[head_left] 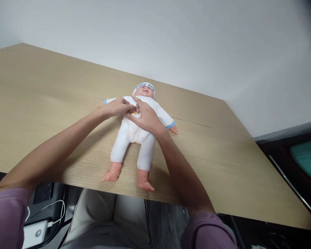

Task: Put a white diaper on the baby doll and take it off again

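Doll [136, 133] | supine, feet at table edge [93, 183] | both hands' grip pinching chest cloth

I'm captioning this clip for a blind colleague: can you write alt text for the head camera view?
A baby doll in a white romper and cap lies face up on a light wooden table, while the person's left hand and right hand meet on its chest, fingertips pinching at the fabric. A white wall rises behind the table.
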Motion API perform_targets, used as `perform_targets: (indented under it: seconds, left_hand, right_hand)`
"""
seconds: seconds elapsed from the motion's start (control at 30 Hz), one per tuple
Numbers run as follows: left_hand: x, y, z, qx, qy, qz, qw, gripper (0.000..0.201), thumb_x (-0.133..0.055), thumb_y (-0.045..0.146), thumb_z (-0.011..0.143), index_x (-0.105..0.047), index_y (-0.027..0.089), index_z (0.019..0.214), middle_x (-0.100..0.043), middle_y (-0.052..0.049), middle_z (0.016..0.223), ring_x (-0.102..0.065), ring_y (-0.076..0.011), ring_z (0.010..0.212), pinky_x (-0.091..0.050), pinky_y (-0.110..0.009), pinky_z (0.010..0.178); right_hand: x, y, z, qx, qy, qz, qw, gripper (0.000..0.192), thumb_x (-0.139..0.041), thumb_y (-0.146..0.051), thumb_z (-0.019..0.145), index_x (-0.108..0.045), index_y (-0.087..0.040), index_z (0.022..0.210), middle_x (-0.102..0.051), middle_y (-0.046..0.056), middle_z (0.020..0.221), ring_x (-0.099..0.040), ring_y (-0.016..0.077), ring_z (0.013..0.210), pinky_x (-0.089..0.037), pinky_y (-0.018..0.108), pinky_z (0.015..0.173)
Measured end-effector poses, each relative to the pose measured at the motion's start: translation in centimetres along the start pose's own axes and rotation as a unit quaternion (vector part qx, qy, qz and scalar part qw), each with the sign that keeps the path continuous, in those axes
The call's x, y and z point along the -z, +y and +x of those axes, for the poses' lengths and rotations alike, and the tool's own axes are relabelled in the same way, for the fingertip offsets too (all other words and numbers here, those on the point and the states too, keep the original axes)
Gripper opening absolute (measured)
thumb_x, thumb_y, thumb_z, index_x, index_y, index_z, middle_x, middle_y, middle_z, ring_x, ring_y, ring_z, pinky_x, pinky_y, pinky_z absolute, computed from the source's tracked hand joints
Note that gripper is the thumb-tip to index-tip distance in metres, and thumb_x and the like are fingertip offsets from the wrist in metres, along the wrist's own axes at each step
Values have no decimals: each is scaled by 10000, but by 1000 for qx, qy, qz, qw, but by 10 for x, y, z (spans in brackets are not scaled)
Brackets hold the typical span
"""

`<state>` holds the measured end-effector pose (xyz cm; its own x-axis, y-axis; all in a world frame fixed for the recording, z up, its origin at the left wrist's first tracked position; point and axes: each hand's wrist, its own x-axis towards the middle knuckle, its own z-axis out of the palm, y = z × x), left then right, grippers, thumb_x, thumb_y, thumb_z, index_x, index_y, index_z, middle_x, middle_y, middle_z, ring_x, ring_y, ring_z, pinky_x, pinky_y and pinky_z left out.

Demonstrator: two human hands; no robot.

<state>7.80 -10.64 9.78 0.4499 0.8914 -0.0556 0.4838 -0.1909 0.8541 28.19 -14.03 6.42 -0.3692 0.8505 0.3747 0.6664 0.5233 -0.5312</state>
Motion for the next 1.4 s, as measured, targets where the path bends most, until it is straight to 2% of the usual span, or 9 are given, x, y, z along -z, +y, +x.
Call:
perform_targets:
  seconds: [0.13, 0.33, 0.5, 0.8, 0.93, 1.03, 1.1, 1.23, 1.4]
  left_hand:
    - [-16, -20, 15, -36, 27, -101, 994, 446, -683, 595, 1003, -714, 200, 799, -658, -53, 776, -545, -190, 691, -434, -364, 706]
    - [-27, -56, 12, -105, 117, -139, 978, 524, -736, 720, 1001, -582, 235, 1125, -688, -52, 1021, -631, -185, 842, -506, -314, 751]
    - [-36, -67, 10, -132, 89, -139, 977, 627, -727, 833, 961, -539, 240, 1039, -580, 11, 856, -516, -161, 723, -398, -307, 669]
    - [-38, -70, 14, -140, 100, -109, 979, 604, -671, 834, 980, -505, 253, 992, -501, 14, 825, -459, -179, 753, -387, -323, 708]
    - [-40, -64, 8, -119, 209, -36, 970, 371, -641, 601, 1074, -547, 243, 1101, -634, -59, 1007, -568, -219, 896, -464, -350, 800]
    - [-42, -38, -13, -127, 313, 4, 941, 291, -578, 529, 1135, -574, 246, 1201, -680, -128, 1294, -624, -260, 1076, -504, -403, 896]
    - [-46, -14, -37, -149, 338, 28, 929, 298, -524, 540, 1174, -595, 254, 1225, -693, -124, 1366, -632, -272, 1131, -508, -427, 945]
    - [-58, 15, -93, -190, 277, 120, 934, 387, -473, 561, 1197, -649, 245, 1059, -748, -82, 1068, -642, -278, 1008, -488, -456, 966]
    - [-69, -9, -128, -192, 74, 229, 951, 401, -495, 498, 1161, -718, 242, 948, -736, -83, 834, -609, -298, 843, -454, -448, 831]
  right_hand:
    - [0, 3, 4, 5, 4, 2, 1000, 603, -628, -451, 1140, -552, -206, 1686, -791, 107, 1219, -697, 290, 1129, -566, 467, 1060]
    - [8, 1, 3, -14, -9, 62, 998, 616, -544, -581, 1206, -503, -219, 1702, -775, 38, 1112, -587, 205, 898, -545, 399, 922]
    - [9, 3, 3, -27, 12, 65, 997, 581, -509, -591, 1229, -494, -217, 1672, -734, -10, 1026, -516, 174, 828, -488, 360, 889]
    - [4, 17, 6, 27, 70, 34, 997, 407, -663, -122, 1084, -669, -202, 1483, -649, 5, 1064, -556, 166, 892, -533, 326, 929]
    - [3, 13, 4, 12, 116, 20, 993, 471, -539, -10, 1007, -737, -237, 1369, -642, 58, 1190, -591, 193, 935, -576, 366, 939]
    - [6, -1, -9, -6, 194, 8, 981, 509, -468, 36, 915, -771, -257, 1198, -652, 86, 1194, -633, 239, 1044, -597, 423, 980]
    - [10, -17, -28, -5, 226, 10, 974, 445, -480, 20, 878, -752, -266, 1085, -671, 88, 1163, -644, 258, 1063, -609, 440, 970]
    - [20, -49, -89, 16, 193, 51, 980, 311, -513, -24, 900, -673, -263, 1017, -693, 67, 1086, -684, 246, 1018, -621, 401, 893]
    - [18, -56, -154, 42, -16, 77, 996, 182, -578, -139, 1047, -689, -257, 1128, -778, 65, 1112, -749, 243, 1017, -633, 402, 932]
